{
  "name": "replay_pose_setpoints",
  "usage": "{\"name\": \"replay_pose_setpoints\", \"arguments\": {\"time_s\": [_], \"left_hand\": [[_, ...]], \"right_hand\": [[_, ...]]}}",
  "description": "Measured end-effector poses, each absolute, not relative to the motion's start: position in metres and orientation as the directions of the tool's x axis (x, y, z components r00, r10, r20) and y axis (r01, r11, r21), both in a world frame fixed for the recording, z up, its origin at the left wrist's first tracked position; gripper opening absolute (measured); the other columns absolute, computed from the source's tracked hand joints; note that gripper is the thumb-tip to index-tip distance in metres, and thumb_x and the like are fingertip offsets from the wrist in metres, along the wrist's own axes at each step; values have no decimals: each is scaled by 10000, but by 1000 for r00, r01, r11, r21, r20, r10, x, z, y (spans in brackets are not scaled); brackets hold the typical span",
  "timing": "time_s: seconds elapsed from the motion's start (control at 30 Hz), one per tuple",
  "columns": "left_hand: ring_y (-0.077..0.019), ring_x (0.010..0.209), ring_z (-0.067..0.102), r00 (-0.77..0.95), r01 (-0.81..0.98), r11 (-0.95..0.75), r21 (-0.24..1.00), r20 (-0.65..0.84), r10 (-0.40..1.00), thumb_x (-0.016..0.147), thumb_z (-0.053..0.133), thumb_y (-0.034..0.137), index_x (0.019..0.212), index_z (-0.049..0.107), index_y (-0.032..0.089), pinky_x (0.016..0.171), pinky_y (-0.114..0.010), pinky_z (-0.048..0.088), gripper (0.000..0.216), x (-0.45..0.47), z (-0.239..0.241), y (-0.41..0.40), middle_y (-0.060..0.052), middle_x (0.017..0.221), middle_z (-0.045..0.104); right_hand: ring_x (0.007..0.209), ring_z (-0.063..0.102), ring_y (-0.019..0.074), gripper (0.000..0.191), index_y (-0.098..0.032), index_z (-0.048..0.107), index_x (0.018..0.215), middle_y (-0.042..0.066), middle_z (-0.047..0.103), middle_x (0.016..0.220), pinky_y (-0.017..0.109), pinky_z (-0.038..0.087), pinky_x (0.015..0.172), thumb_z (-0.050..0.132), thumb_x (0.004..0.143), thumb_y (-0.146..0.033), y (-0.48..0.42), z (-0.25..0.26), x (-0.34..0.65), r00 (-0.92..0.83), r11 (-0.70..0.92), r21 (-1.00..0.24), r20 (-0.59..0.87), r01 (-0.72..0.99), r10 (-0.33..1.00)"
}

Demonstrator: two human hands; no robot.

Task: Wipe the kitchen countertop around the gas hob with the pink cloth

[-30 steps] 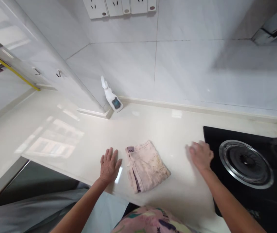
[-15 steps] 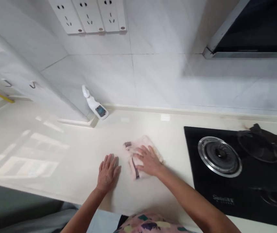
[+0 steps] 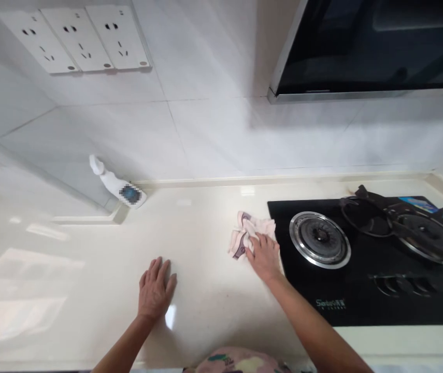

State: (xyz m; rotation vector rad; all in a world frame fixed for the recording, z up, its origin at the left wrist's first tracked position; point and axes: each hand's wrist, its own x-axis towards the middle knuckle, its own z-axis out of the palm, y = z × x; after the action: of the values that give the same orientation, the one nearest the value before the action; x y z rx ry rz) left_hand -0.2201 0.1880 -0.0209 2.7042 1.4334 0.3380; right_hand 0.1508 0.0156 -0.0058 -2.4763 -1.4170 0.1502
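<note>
A pale pink cloth (image 3: 247, 228) with dark-patterned bands lies bunched on the white countertop (image 3: 201, 280), along the left edge of the gas hob. My right hand (image 3: 263, 254) presses down on the cloth's near right side, fingers bent and gripping it; part of the cloth is hidden under the hand. To the left, my left hand (image 3: 155, 290) rests on the bare countertop, holding nothing, with its fingers stretched out and the thumb apart.
The black gas hob (image 3: 345, 305) on the right carries a round burner (image 3: 319, 239) and a dark burner stand (image 3: 369, 215). A white spray bottle (image 3: 116, 184) stands at the back left by a wall corner. Wall sockets (image 3: 81, 41) and a range hood (image 3: 361, 52) are above.
My right hand has slid the cloth rightward to the hob's edge, and the cloth is more bunched. My left hand stays on the countertop. The view has turned to the right.
</note>
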Motion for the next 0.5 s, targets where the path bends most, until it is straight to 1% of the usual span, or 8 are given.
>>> {"name": "replay_pose_setpoints", "arguments": {"time_s": [0.07, 0.13, 0.23, 0.33, 0.43, 0.5], "left_hand": [[-303, 1572, 357, 543, 814, -562, 145, 153, 826, 1038, 407, 444, 1482, 574, 199, 1259, -523, 293, 534, -220, -20, 189, -162, 1637, 479], [-298, 1577, 347, 540, 821, -556, 132, 141, 830, 1040, 392, 450, 1487, 568, 198, 1259, -522, 289, 542, -219, -20, 190, -161, 1639, 476], [-304, 1575, 344, 539, 825, -553, 118, 133, 832, 1046, 352, 461, 1483, 570, 171, 1256, -530, 283, 568, -217, -20, 192, -176, 1637, 472], [-312, 1569, 350, 547, 821, -560, 112, 130, 827, 1044, 326, 470, 1473, 578, 154, 1249, -533, 289, 590, -216, -20, 193, -188, 1630, 474], [-297, 1572, 343, 541, 827, -552, 110, 117, 833, 1032, 347, 468, 1478, 574, 185, 1250, -527, 288, 575, -216, -18, 194, -168, 1628, 482], [-303, 1574, 337, 538, 830, -547, 106, 106, 836, 1034, 339, 469, 1481, 571, 172, 1253, -531, 283, 585, -216, -17, 194, -173, 1634, 472]], "right_hand": [[1292, 487, 332, 362, -229, 679, 1293, 140, 607, 1433, 511, 362, 1058, 504, 1034, -412, -6, -11, 121, 498, -440, -332, 111, 834, 860], [1198, 543, 292, 266, -257, 708, 1205, 103, 669, 1315, 450, 398, 993, 594, 995, -374, -27, -14, 102, 457, -377, -364, 165, 852, 874], [1118, 591, 245, 197, -283, 722, 1139, 61, 703, 1195, 385, 431, 938, 647, 964, -336, -52, -13, 97, 429, -315, -395, 244, 863, 870], [1131, 617, 236, 230, -274, 711, 1181, 71, 699, 1213, 376, 463, 930, 580, 1001, -334, -74, -2, 115, 494, -352, -411, 316, 841, 810], [1221, 607, 264, 309, -259, 690, 1249, 103, 678, 1294, 419, 477, 987, 525, 1027, -397, -103, 15, 146, 582, -431, -415, 370, 801, 724], [1240, 604, 291, 347, -255, 700, 1234, 124, 673, 1312, 459, 480, 1018, 523, 1019, -462, -130, 25, 167, 641, -496, -412, 394, 764, 659]]}}
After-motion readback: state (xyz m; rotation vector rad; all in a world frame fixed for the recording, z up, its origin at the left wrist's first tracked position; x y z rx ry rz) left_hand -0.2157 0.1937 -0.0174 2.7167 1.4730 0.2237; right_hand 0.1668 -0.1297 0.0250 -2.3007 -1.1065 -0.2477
